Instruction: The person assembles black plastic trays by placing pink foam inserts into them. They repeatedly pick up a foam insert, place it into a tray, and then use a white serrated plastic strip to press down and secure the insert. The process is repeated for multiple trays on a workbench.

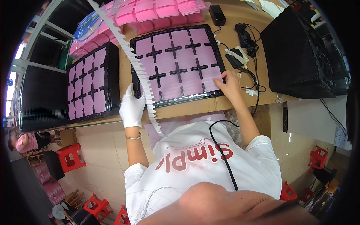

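Observation:
A black tray (165, 102) lies on the brown work surface in front of me, its cells lined with pink sheets (186, 63) between cross-shaped black dividers. My right hand (230, 85), bare, grips the tray's near right edge, thumb over the pink lining and fingers at the rim. My left hand (132, 109) wears a white glove and is by the near left corner, thumb and forefinger apart. A long white toothed strip (141, 73) crosses the tray's left side and reaches down to my shirt. It partly covers the left hand's fingertips, so contact with tray or strip is unclear.
Left stands a stack of black trays (108, 80) with pink linings on top. Pink foam pieces (157, 13) are heaped behind. Right are cables (252, 45), a black adapter (217, 15) and a tall black tray stack (300, 52). Red stools (71, 157) stand on the floor.

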`<control>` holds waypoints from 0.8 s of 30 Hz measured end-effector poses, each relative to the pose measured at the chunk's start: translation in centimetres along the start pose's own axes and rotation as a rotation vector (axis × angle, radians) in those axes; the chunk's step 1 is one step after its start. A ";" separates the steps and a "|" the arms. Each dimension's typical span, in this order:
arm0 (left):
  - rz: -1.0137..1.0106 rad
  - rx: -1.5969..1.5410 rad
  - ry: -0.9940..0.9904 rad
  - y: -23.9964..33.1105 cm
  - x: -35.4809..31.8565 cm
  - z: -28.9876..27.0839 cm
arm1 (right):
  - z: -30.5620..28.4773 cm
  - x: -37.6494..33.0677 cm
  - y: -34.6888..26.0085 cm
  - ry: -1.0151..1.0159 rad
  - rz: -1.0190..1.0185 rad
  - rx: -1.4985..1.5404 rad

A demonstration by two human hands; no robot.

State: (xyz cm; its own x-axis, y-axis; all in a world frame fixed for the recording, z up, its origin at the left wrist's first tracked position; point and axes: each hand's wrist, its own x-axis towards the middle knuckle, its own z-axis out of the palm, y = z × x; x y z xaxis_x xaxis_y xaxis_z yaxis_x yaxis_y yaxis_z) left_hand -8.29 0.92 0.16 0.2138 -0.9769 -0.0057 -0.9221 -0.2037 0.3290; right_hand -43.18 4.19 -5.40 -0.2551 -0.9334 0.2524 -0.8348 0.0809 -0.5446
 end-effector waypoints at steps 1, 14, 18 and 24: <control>0.057 0.093 0.139 -0.3 0.5 0.1 | -0.2 0.4 -0.2 0.080 -0.009 0.001; 0.762 0.459 0.205 3.3 15.1 6.0 | 8.5 15.9 0.2 -0.101 -0.413 -0.397; 0.822 0.673 0.331 3.5 14.5 4.0 | 7.5 15.8 0.5 0.023 -0.439 -0.384; 1.072 0.065 0.053 -0.6 5.7 1.7 | -0.3 4.3 -0.7 -0.225 -0.629 0.132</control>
State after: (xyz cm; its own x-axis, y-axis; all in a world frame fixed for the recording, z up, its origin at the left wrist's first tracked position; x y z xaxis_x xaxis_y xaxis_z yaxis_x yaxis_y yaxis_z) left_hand -7.10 -4.63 -1.68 -0.7040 -0.6449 0.2975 -0.6524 0.7527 0.0878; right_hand -43.86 0.28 -3.67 0.3790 -0.8398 0.3886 -0.7206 -0.5313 -0.4454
